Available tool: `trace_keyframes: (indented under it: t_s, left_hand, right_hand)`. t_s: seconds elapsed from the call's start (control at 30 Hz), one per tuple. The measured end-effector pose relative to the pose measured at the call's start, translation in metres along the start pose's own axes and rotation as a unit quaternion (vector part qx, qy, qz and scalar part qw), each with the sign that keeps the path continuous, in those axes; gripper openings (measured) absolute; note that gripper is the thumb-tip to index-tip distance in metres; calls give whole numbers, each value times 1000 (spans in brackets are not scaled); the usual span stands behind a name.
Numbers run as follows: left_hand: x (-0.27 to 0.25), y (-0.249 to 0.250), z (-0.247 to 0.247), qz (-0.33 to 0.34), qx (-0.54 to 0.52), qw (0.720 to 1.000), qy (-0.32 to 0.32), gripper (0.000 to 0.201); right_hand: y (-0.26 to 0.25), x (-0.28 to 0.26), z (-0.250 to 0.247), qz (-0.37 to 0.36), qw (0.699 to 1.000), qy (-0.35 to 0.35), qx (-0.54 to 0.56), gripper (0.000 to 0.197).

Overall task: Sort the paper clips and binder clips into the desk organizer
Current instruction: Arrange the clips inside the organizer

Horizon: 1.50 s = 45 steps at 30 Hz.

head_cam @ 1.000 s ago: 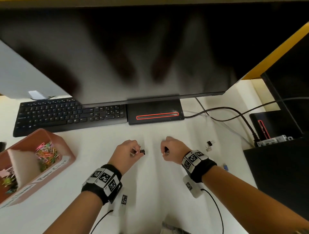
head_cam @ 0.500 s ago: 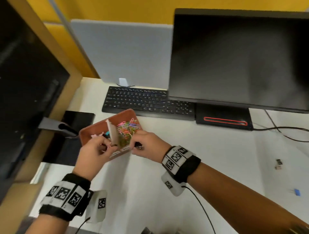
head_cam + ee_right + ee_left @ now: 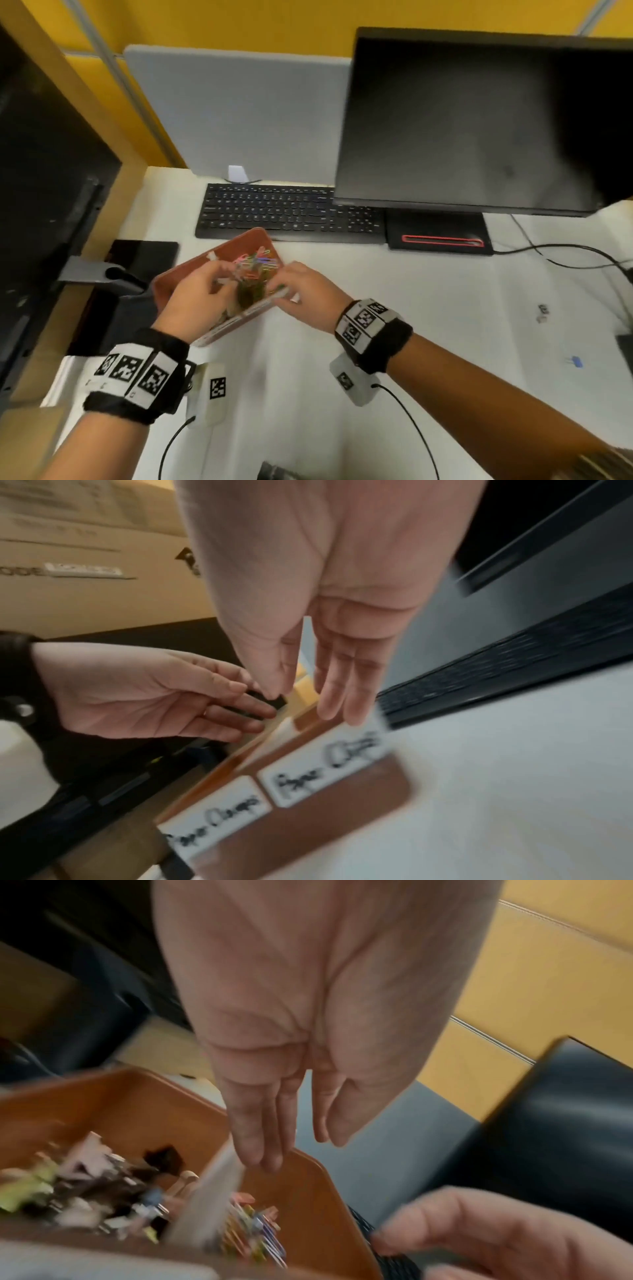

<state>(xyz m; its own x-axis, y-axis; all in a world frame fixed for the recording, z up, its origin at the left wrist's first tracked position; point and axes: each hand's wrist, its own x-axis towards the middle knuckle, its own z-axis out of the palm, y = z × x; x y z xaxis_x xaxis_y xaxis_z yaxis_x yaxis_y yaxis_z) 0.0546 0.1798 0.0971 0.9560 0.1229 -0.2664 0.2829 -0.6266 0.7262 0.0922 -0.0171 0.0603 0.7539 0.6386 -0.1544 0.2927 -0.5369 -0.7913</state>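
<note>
Two hands hover over the organizer. The left hand hangs released, fingers straight above the divider. The right hand droops loose-fingered at the near rim, a small black piece at its thumb tip (probably a binder clip); whether it is grasped I cannot tell. To do this well, I would let it go low, over the side with the dark jumble, clear of the coloured paper clips beyond the divider. Motion blurs both compartments, and the handwritten labels are barely readable. More clips lie far right on the bench, too small to sort by kind.
</note>
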Motion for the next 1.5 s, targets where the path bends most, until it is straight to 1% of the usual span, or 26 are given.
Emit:
trace_keyframes:
  t_s: [0.07,0.1,0.17,0.27,0.3,0.37,0.4,0.43,0.47,0.57,0.63,0.73,0.8,0.83,0.87,0.93,0.97,1.0,1.03,1.1,1.2,1.23,1.3,1.4,1.43,1.5]
  left_hand:
    - [7,25,35,27,8,999,-47,18]
    - [11,38,55,46,8,997,-64,19]
    - [21,63,99,86,10,991,-97,23]
    - [30,106,175,134,18,977,-165,29]
    - [31,122,201,148,18,971,-189,31]
    - [30,150,253,179,23,957,-228,37]
    - [29,164,279,195,32,949,-247,40]
    - [28,177,304,209,41,940,-266,43]
    - [28,188,328,223,50,931,-286,47]
    - [24,213,392,282,98,901,-315,51]
    - [22,227,425,312,127,885,-320,48]
    - [23,242,460,335,182,862,-334,49]
    - [31,244,475,363,243,830,-345,52]
    - [34,244,482,377,260,820,-342,49]
    - [38,244,486,377,263,822,-336,44]
    - [45,241,494,359,223,846,-324,25]
    - [45,242,495,336,203,865,-314,18]
    - [47,241,494,316,183,872,-324,13]
    - [47,239,490,317,181,870,-331,12]
    - [48,238,481,338,199,863,-320,12]
    - [50,225,464,341,238,854,-312,12]
    - [49,219,457,336,224,858,-319,14]
    - [46,210,438,294,165,889,-310,20]
    - [43,193,403,254,114,919,-279,30]
    - [41,189,387,236,97,931,-262,30]
    - [39,178,352,222,71,947,-223,29]
  right_hand:
    - [39,-47,-29,43,998,42,-20,23]
    - [60,-74,-43,76,994,69,-39,25]
    - [102,-128,-71,169,974,126,-87,31]
    - [156,-214,-112,317,915,212,-130,42]
    - [172,-241,-122,364,892,228,-140,46]
    - [197,-288,-138,449,852,228,-141,50]
    - [208,-308,-143,477,839,226,-132,51]
    - [219,-324,-146,492,833,223,-121,52]
    - [228,-336,-149,494,834,218,-114,52]
    - [250,-354,-153,472,855,201,-80,51]
    - [260,-357,-155,457,867,192,-58,48]
    - [272,-355,-159,447,873,188,-43,38]
    - [279,-353,-163,440,875,200,-21,28]
    - [282,-353,-164,435,877,203,-10,22]
    - [285,-352,-166,430,880,200,-5,17]
    - [290,-350,-167,425,883,198,-1,11]
    - [291,-349,-167,425,882,203,3,11]
    - [292,-348,-167,426,880,208,6,11]
    - [291,-346,-166,425,880,213,5,11]
    - [290,-341,-165,419,882,216,3,11]
    - [283,-331,-162,408,890,203,5,9]
    - [279,-327,-161,402,895,194,3,9]
    - [269,-318,-159,385,905,180,0,8]
    - [248,-296,-155,341,922,181,-14,5]
    - [240,-286,-154,324,929,178,-17,6]
    - [219,-261,-152,288,944,161,-26,10]
